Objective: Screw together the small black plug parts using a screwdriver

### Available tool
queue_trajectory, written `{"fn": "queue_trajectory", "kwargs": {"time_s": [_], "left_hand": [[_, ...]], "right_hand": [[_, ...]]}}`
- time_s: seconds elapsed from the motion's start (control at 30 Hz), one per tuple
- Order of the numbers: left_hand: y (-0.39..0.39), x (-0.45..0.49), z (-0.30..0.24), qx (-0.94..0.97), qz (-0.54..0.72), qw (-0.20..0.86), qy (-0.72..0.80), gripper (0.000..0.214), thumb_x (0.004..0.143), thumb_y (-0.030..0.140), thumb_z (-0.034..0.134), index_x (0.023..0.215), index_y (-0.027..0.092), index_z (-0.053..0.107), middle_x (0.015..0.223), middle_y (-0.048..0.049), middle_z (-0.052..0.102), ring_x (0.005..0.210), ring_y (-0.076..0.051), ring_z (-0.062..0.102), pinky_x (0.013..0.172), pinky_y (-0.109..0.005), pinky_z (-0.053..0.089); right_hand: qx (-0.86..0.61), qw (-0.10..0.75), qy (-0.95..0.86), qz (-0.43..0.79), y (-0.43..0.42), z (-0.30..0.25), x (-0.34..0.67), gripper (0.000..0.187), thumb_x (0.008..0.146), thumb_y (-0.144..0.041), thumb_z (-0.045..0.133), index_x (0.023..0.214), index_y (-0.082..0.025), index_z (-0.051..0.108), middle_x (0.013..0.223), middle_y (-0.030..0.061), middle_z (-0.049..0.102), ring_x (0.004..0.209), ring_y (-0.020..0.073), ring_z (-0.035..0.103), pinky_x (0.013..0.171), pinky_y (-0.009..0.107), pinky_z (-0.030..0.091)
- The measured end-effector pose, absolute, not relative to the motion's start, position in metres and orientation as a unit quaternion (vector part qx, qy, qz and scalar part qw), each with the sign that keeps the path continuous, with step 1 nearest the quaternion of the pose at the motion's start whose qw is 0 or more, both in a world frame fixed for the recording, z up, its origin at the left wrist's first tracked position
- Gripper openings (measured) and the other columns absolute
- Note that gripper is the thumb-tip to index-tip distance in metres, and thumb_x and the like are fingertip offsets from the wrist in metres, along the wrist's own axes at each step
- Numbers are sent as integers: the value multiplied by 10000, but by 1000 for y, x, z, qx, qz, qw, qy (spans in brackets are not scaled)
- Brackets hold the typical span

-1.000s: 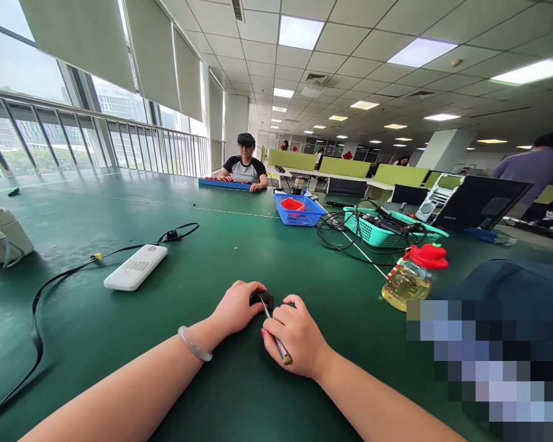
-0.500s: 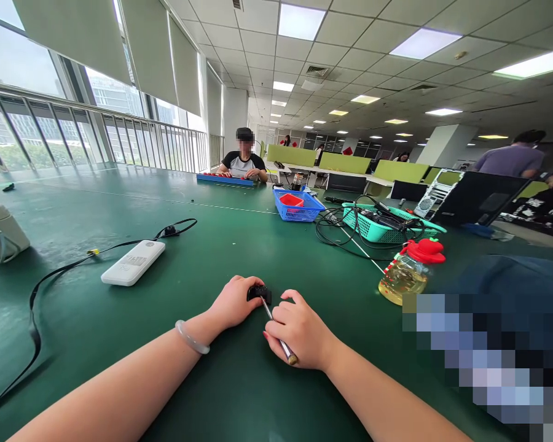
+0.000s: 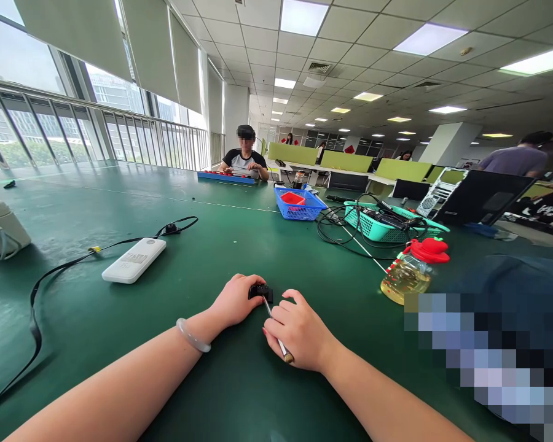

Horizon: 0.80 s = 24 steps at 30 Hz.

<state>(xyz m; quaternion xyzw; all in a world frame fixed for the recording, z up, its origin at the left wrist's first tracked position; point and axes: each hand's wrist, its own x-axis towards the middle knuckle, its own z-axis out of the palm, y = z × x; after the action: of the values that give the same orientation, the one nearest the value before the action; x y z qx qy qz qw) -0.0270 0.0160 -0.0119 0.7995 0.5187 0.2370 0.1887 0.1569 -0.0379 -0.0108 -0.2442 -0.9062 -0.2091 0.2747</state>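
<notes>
Low over the green tabletop [image 3: 221,393], the fingers and thumb of my left hand [image 3: 234,301] grip a small black block-shaped part [image 3: 265,292]. Its exact kind is too small to make out. My right hand [image 3: 299,328] is closed around a slim metal screwdriver [image 3: 285,352], index finger raised and bent. The shaft slants up and left, its tip touching or very near the black part's front side. The brass-coloured handle end sticks out below my palm. A pale bangle [image 3: 192,336] circles my left wrist.
Left lie a white power bank [image 3: 134,261] and a black strap [image 3: 35,319]. To the right stand a red-lidded bottle [image 3: 408,276], a green basket [image 3: 373,228] full of cables and a blue basket [image 3: 299,212]. Across the table sits a person [image 3: 245,156] at a blue tray [image 3: 225,178].
The view has shifted very slightly. Both hands keep their hold and nearly the same place, with the screwdriver still at the black part.
</notes>
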Motion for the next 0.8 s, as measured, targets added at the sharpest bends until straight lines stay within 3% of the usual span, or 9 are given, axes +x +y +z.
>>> {"fn": "queue_trajectory", "kwargs": {"time_s": [0.2, 0.33, 0.57, 0.67, 0.8], "left_hand": [[17, -27, -11, 796, 229, 191, 527, 344, 774, 225, 641, 1117, 252, 634, 1081, -27, 694, 1092, -253, 568, 951, -383, 465], [20, -27, -14, 791, 242, 201, 525, 472, 755, 249, 678, 1216, 257, 577, 1069, -24, 699, 1065, -246, 583, 949, -379, 467], [20, -30, -17, 802, 247, 192, 510, 533, 709, 325, 732, 1218, 246, 593, 1144, -56, 672, 1170, -279, 541, 1011, -407, 440], [20, -31, -16, 806, 242, 184, 508, 487, 706, 324, 730, 1174, 241, 626, 1181, -63, 656, 1211, -291, 509, 1040, -423, 419], [20, -30, -14, 811, 223, 193, 506, 401, 736, 304, 691, 1131, 258, 646, 1126, -38, 685, 1161, -284, 539, 1015, -424, 439]], "right_hand": [[-251, 296, -896, -217, -37, -14, 155, 211, 872, -187, 508, 670, -202, 571, 618, -18, 520, 613, 133, 445, 921, 385, 368], [-302, 365, -857, -199, -33, -8, 162, 212, 896, -167, 481, 713, -200, 583, 622, -13, 538, 603, 133, 471, 843, 364, 402], [-406, 502, -763, 19, -24, -6, 174, 113, 889, -255, 560, 967, -228, 636, 909, 47, 662, 743, 169, 604, 734, 318, 475], [-427, 540, -720, 90, -20, -9, 175, 181, 922, -317, 525, 825, -224, 646, 828, 45, 660, 756, 182, 618, 697, 306, 484], [-452, 573, -663, 166, -17, -11, 177, 309, 905, -447, 538, 716, -213, 611, 676, 22, 612, 629, 168, 575, 599, 290, 465]]}}
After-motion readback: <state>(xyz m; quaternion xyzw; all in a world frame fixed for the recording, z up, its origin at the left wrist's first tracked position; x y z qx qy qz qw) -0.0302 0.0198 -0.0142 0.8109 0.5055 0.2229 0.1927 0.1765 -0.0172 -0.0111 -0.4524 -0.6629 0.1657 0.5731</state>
